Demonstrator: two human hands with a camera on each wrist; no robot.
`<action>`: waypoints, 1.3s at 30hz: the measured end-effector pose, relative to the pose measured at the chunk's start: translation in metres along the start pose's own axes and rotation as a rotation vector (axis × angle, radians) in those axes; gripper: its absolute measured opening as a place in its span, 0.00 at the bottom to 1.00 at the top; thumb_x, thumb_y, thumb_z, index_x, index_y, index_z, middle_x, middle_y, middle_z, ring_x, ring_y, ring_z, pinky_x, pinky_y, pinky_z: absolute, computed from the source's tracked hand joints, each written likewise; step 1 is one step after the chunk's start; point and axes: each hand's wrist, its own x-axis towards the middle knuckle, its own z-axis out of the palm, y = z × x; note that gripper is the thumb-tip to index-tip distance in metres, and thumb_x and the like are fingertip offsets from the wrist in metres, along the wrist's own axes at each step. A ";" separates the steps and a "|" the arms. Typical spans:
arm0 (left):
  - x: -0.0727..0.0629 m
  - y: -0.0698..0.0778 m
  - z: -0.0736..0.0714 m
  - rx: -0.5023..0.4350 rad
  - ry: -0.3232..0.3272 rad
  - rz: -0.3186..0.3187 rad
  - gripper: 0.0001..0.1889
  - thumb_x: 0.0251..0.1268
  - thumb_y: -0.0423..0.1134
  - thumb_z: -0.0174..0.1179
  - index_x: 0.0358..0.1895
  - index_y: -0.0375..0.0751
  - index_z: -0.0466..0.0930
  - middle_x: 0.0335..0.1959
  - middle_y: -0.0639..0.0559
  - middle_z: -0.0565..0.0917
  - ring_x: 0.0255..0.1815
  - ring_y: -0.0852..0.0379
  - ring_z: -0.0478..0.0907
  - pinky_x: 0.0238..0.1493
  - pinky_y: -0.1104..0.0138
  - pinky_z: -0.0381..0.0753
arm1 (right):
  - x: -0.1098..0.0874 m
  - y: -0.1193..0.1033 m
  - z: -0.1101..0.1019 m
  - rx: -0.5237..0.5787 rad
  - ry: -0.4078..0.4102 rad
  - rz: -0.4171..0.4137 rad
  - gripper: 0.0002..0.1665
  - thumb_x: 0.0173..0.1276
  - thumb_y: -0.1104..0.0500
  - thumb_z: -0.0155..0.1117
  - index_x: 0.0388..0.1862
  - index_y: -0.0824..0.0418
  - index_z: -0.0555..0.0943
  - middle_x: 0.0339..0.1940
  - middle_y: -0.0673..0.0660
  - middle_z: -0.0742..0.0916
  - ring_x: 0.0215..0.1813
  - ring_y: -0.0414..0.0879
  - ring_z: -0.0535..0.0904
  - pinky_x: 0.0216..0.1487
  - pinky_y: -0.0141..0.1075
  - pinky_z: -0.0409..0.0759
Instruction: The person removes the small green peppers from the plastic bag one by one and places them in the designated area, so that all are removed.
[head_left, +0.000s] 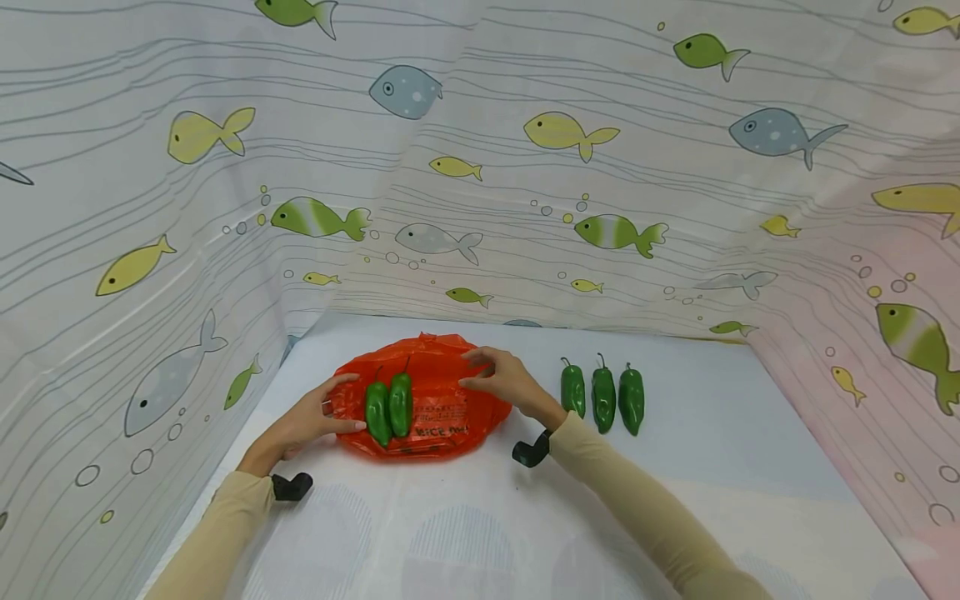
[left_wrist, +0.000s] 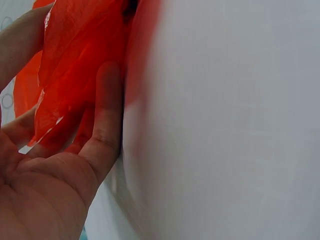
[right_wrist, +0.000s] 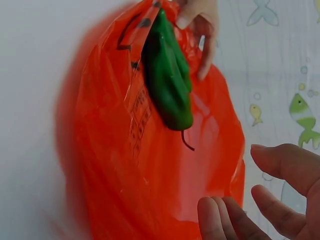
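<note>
A red plastic bag (head_left: 442, 379) with dark print lies spread on the table. Two long green peppers, a left one (head_left: 377, 412) and a right one (head_left: 401, 404), lie side by side on it, stems pointing away. My left hand (head_left: 309, 421) spreads around the bag's left edge, thumb close beside the left pepper. In the left wrist view, red plastic (left_wrist: 85, 55) lies against nearly straight fingers (left_wrist: 107, 100). Over the bag's right side hovers my right hand (head_left: 506, 377), fingers loosely bent with nothing between them. The right wrist view shows a pepper (right_wrist: 167, 75) on the bag.
To the right of the bag, three more green peppers stand in a row on the white table: one (head_left: 572, 390), a middle one (head_left: 603, 400) and a right one (head_left: 632, 402). Fish-patterned sheets (head_left: 510, 250) enclose the table's back and sides.
</note>
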 end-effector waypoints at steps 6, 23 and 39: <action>-0.001 0.000 0.000 -0.002 0.000 0.000 0.52 0.60 0.41 0.76 0.82 0.45 0.51 0.77 0.31 0.58 0.73 0.28 0.63 0.65 0.46 0.77 | 0.008 -0.009 0.013 -0.014 -0.010 0.004 0.29 0.68 0.51 0.75 0.66 0.54 0.80 0.63 0.60 0.83 0.53 0.49 0.80 0.56 0.42 0.82; 0.002 -0.003 -0.001 -0.024 -0.004 -0.013 0.53 0.59 0.41 0.77 0.82 0.46 0.51 0.76 0.31 0.61 0.72 0.29 0.65 0.63 0.47 0.79 | 0.029 -0.010 0.037 -0.096 -0.046 0.044 0.31 0.67 0.50 0.75 0.66 0.59 0.80 0.61 0.57 0.84 0.63 0.55 0.78 0.61 0.46 0.81; 0.001 -0.003 0.000 -0.031 -0.005 0.001 0.52 0.59 0.41 0.77 0.82 0.47 0.52 0.77 0.31 0.61 0.73 0.30 0.65 0.64 0.46 0.77 | 0.043 -0.011 0.058 -0.076 -0.075 0.028 0.31 0.68 0.50 0.74 0.67 0.58 0.79 0.63 0.56 0.83 0.65 0.53 0.77 0.61 0.45 0.80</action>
